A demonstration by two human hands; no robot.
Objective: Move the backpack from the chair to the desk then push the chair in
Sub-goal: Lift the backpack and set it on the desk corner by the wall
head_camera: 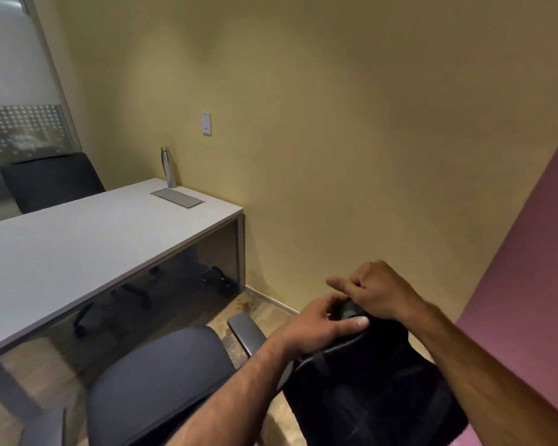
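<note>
A black backpack (371,378) hangs low at the lower right, to the right of the chair and off its seat. My left hand (316,329) grips the top of the bag, thumb laid across it. My right hand (377,291) is closed on the top handle just above, index finger sticking out. The dark office chair (155,384) stands in front of me with its seat bare and one grey armrest (247,331) beside my left wrist. The white desk (87,239) stretches across the left, apart from the chair.
A steel bottle (169,167) and a grey cable hatch (178,198) sit at the desk's far end by the yellow wall. A second dark chair (52,180) stands behind the desk. A pink wall (529,268) closes in on the right.
</note>
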